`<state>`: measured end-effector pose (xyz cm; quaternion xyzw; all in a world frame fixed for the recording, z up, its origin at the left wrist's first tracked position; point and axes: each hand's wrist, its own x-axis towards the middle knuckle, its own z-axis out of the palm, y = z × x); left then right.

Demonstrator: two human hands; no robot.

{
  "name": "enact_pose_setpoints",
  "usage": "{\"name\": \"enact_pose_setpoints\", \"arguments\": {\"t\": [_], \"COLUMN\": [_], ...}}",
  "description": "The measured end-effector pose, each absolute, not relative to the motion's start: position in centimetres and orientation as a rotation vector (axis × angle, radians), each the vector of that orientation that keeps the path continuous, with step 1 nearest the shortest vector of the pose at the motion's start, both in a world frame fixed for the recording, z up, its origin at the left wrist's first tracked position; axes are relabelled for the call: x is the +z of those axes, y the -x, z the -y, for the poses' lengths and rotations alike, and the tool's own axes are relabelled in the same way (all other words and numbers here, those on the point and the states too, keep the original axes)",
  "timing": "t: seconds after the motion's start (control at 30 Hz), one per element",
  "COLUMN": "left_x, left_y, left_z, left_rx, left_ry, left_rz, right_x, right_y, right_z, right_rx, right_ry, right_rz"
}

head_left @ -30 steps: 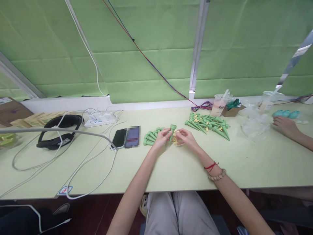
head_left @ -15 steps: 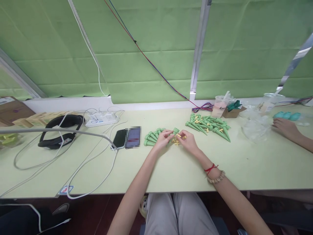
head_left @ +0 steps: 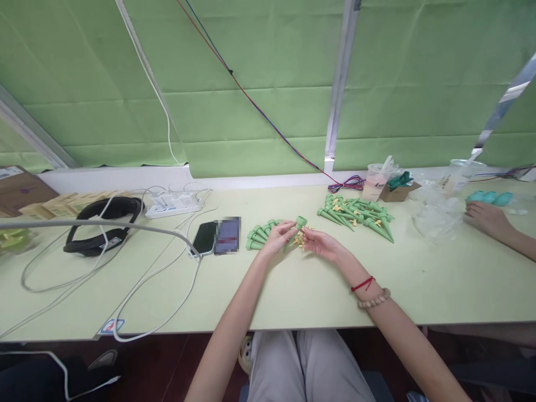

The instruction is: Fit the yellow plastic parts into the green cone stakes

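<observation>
My left hand (head_left: 280, 237) is closed around a green plastic watering spike (head_left: 300, 221), its wide hollow end up and tilted toward the right. Close against that spike, my right hand (head_left: 321, 244) has its fingers pinched together; whatever is between the fingertips is hidden. Small yellow valve pieces (head_left: 298, 241) lie on the table below and between both hands. Just left of my left hand, several green spikes (head_left: 256, 237) are fanned in a row. Farther right lies a heap of green spikes with yellow pieces (head_left: 355, 211) in and on it.
Two phones (head_left: 206, 239) lie left of the row. A black headset (head_left: 103, 226), a power strip (head_left: 173, 204) and loose white cables occupy the left side. Cups (head_left: 374, 181), a small carton (head_left: 400, 191) and clear plastic bags (head_left: 438, 215) stand right, near another person's hand (head_left: 488, 218).
My right hand has turned and shifted slightly right and down. The yellow valve seen in its pinch earlier is now hidden. My left hand keeps the spike, its wide end slightly higher.
</observation>
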<state>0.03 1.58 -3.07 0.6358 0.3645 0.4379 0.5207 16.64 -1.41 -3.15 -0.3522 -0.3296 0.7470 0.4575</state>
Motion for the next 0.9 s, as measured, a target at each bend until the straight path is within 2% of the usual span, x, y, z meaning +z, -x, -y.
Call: {"name": "enact_pose_setpoints", "arguments": {"t": [0.23, 0.4, 0.47, 0.53, 0.63, 0.9], "left_x": [-3.6, -4.3, -4.3, -4.0, -3.3, -2.7], "left_y": [-0.4, -0.6, -0.5, -0.4, -0.3, -0.3], "left_z": [-2.1, -2.5, -2.5, -2.3, -2.1, -2.0], "left_rx": [1.075, 1.087, 1.076, 1.062, 1.094, 1.19], "left_ry": [-1.554, -1.525, -1.503, -1.479, -1.418, -1.221], "left_rz": [-0.933, -1.009, -1.022, -1.037, -1.074, -1.101], "right_x": [-4.1, -4.9, -4.9, -4.6, -3.9, -2.7], "right_y": [-16.1, -15.6, -15.5, -15.4, -15.1, -15.6], "right_z": [1.3, 1.1, 1.1, 1.0, 0.8, 0.9], "right_rx": [1.443, 0.873, 0.74, 0.86, 1.207, 1.358], "right_ry": [1.047, 1.164, 1.166, 1.164, 1.164, 1.16], "right_rz": [0.959, 1.215, 1.279, 1.245, 1.075, 0.849]}}
